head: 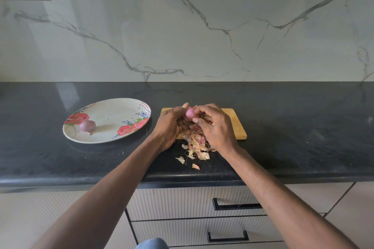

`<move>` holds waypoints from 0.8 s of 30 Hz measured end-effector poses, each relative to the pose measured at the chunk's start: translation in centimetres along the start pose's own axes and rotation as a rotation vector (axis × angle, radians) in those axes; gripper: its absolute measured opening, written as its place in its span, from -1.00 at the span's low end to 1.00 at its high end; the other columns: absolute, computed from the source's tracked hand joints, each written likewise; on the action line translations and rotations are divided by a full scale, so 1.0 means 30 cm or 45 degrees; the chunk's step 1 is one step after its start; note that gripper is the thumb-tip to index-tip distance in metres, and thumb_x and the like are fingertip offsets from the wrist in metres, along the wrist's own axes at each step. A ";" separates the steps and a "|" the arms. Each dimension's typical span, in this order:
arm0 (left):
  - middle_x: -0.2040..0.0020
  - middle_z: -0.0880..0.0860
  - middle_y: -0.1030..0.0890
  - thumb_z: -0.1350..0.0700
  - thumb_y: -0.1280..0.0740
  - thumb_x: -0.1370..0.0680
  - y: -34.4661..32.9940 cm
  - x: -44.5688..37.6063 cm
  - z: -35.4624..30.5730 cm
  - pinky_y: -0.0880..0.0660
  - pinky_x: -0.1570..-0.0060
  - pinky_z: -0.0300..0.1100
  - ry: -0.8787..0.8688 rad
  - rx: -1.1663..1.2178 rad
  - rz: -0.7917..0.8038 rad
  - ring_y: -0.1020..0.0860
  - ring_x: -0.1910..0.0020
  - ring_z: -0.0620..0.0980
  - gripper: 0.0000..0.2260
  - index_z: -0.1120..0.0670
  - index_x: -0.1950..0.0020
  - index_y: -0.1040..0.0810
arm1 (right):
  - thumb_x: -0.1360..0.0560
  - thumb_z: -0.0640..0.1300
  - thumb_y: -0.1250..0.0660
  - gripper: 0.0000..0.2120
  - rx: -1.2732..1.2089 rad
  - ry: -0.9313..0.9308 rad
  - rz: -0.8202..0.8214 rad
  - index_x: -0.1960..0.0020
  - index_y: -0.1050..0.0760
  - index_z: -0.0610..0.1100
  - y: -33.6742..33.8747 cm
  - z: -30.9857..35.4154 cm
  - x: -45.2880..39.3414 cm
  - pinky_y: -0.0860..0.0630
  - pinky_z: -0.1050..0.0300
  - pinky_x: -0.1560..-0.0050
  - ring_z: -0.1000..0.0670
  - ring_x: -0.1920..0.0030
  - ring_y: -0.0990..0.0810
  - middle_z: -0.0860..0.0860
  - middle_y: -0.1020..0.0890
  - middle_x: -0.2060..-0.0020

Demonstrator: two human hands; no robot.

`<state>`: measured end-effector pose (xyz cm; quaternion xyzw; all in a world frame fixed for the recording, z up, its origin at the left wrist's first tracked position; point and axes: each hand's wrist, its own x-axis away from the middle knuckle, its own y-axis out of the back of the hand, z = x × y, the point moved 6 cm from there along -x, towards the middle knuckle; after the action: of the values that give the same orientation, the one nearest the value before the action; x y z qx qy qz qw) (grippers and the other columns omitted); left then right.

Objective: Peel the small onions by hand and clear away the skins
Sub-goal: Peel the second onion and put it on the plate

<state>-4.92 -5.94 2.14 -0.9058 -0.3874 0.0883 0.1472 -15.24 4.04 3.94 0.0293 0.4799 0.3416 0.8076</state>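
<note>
Head view, the only one I have: both hands meet over the near left part of a wooden cutting board [235,125] on the dark surface [283,147]. My left hand [169,126] is curled, fingers cupped beneath and thumb up, holding a small pink onion [189,113] from its left side. My right hand [215,125] is curled as well, thumb and fingertips pinching at the onion's right side; whether they have hold of a flake of skin or the bulb itself I cannot tell. The onion sits between the two hands, lifted above the board, its visible face smooth and pale purple. Under and just in front of the hands, a loose heap of onion skins [197,144] spills from the board's front edge onto the surface, a few stray flakes lying nearer the surface's rim. To the left, well apart from the hands, a floral plate [113,113] carries a second onion [87,125] near its left side, root tail showing.
</note>
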 end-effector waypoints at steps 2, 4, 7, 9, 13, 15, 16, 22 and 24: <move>0.23 0.22 -0.60 0.11 -0.27 -0.66 -0.004 0.006 -0.005 -0.54 0.46 -0.23 0.001 0.001 0.015 -0.58 0.42 0.01 -0.76 0.28 0.00 -0.58 | -0.44 -0.33 -0.51 -0.91 0.017 0.028 -0.023 0.08 -0.64 -0.23 0.002 0.004 0.002 -0.52 0.33 0.02 0.11 0.03 -0.58 -0.01 -0.61 0.09; 0.25 0.21 -0.60 0.12 -0.26 -0.67 -0.008 0.010 -0.009 -0.53 0.48 -0.23 0.003 0.010 0.018 -0.57 0.44 0.00 -0.77 0.27 0.02 -0.57 | -0.44 -0.34 -0.51 -0.90 0.025 0.046 -0.037 0.07 -0.63 -0.24 0.003 0.005 0.002 -0.54 0.31 0.03 0.11 0.03 -0.58 -0.01 -0.61 0.08; 0.24 0.21 -0.59 0.11 -0.26 -0.67 -0.010 0.011 -0.010 -0.53 0.48 -0.24 0.012 0.018 0.020 -0.57 0.44 -0.01 -0.76 0.28 -0.01 -0.58 | -0.46 -0.29 -0.51 -0.78 0.020 0.041 -0.022 -0.09 -0.62 -0.22 0.001 0.002 0.002 -0.60 0.21 0.01 0.03 0.01 -0.62 -0.04 -0.63 0.01; 0.24 0.22 -0.59 0.12 -0.26 -0.67 -0.010 0.011 -0.009 -0.53 0.48 -0.24 0.010 0.019 0.022 -0.57 0.45 -0.01 -0.76 0.28 -0.01 -0.58 | -0.46 -0.29 -0.51 -0.74 0.023 0.054 -0.006 -0.15 -0.63 -0.23 -0.001 0.002 0.002 -0.59 0.24 -0.03 0.05 -0.02 -0.61 -0.05 -0.63 -0.03; 0.22 0.22 -0.61 0.13 -0.25 -0.67 -0.011 0.012 -0.006 -0.54 0.47 -0.24 0.014 0.032 0.023 -0.58 0.44 -0.01 -0.77 0.27 0.01 -0.60 | -0.45 -0.32 -0.50 -0.73 0.013 0.081 -0.023 -0.15 -0.64 -0.27 0.003 0.009 0.001 -0.52 0.40 -0.04 0.12 -0.03 -0.57 -0.07 -0.64 -0.01; 0.24 0.22 -0.61 0.13 -0.24 -0.67 -0.010 0.011 -0.004 -0.53 0.47 -0.23 0.022 0.033 0.024 -0.57 0.44 0.00 -0.76 0.27 0.01 -0.60 | -0.45 -0.34 -0.49 -0.73 0.020 0.097 -0.042 -0.15 -0.65 -0.29 0.006 0.013 0.002 -0.49 0.43 -0.04 0.13 -0.02 -0.57 -0.08 -0.64 0.01; 0.25 0.22 -0.61 0.12 -0.25 -0.67 -0.008 0.010 -0.002 -0.52 0.48 -0.23 0.026 0.031 0.025 -0.57 0.44 0.00 -0.76 0.27 0.02 -0.60 | -0.45 -0.35 -0.49 -0.74 0.027 0.112 -0.049 -0.14 -0.65 -0.30 0.006 0.017 0.003 -0.49 0.42 -0.04 0.12 -0.02 -0.58 -0.09 -0.65 0.01; 0.32 0.22 -0.60 0.10 -0.26 -0.67 -0.005 0.012 -0.002 -0.53 0.47 -0.21 0.029 0.025 0.023 -0.57 0.45 0.04 -0.72 0.27 0.09 -0.60 | -0.45 -0.43 -0.46 -0.79 0.131 0.240 -0.055 -0.07 -0.67 -0.30 -0.001 0.035 0.010 -0.58 0.28 0.02 -0.02 0.03 -0.62 -0.10 -0.63 0.04; 0.32 0.23 -0.60 0.11 -0.26 -0.67 -0.005 0.012 -0.004 -0.53 0.47 -0.21 0.028 0.034 0.022 -0.58 0.45 0.05 -0.72 0.27 0.11 -0.60 | -0.46 -0.43 -0.45 -0.83 0.140 0.252 -0.049 -0.04 -0.66 -0.30 -0.002 0.037 0.012 -0.59 0.25 0.04 -0.03 0.04 -0.62 -0.10 -0.62 0.05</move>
<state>-4.75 -5.61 2.30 -0.9080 -0.3766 0.0847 0.1629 -14.23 4.52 4.24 0.0304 0.5756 0.3006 0.7599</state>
